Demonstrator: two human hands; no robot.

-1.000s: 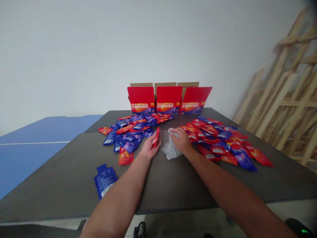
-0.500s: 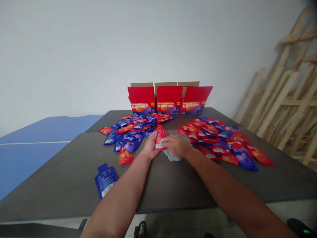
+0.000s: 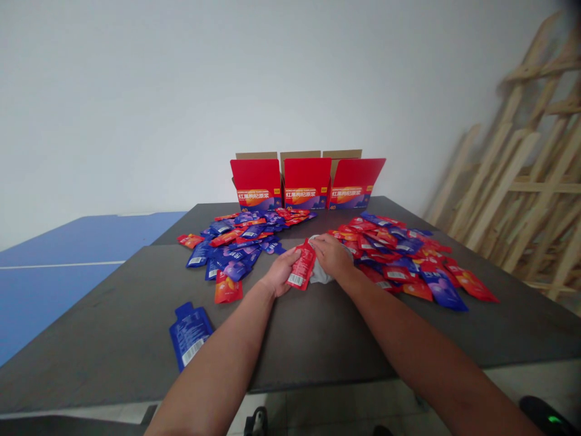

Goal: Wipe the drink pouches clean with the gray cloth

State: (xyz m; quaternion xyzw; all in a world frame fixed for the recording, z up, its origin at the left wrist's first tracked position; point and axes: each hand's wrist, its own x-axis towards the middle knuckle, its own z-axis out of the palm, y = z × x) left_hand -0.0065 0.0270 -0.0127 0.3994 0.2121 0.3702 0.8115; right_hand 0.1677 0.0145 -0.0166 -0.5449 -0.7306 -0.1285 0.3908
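Note:
A red drink pouch (image 3: 301, 267) with a white barcode panel is tilted in my left hand (image 3: 282, 272), which grips its left edge. My right hand (image 3: 333, 257) is closed on a light grey cloth (image 3: 320, 277) at the pouch's upper right, near its narrow top. Some of the cloth is hidden under my fingers. To the left lies a pile of blue and red pouches (image 3: 240, 242), and to the right a second mixed pile (image 3: 399, 254). One blue pouch (image 3: 190, 334) rests alone at the near left, partly covered by my left forearm.
Three open red cartons (image 3: 305, 175) with raised flaps stand side by side at the back of the dark table (image 3: 113, 327). A blue table (image 3: 82, 242) with a white line adjoins at left. Wooden frames (image 3: 517, 175) lean against the wall at right.
The red pouch has gone from upright to leaning right at its top. My right hand with the cloth has shifted from its lower part up to its top end.

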